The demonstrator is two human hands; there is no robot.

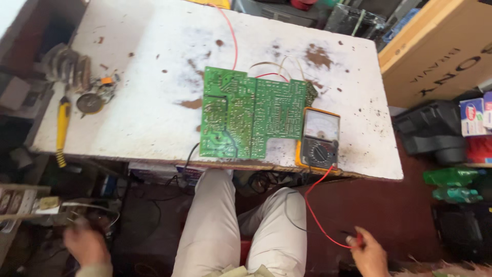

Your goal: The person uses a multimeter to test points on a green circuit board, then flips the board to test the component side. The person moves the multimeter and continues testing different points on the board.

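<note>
Brown carton (pixel 435 51) upper right (white-blue boxes (pixel 474 117) below).

A thin red test lead wire (pixel 316 210) runs from the lower edge of a yellow-cased analogue multimeter (pixel 318 139) down off the table edge, curving in a loop to the right hand (pixel 368 255), which pinches its red probe tip (pixel 359 239) below table level. The meter lies flat, face up, its pale dial above a round black selector knob. The left hand (pixel 86 245), blurred, reaches low among tangled cables (pixel 105 215) at the left.
</note>
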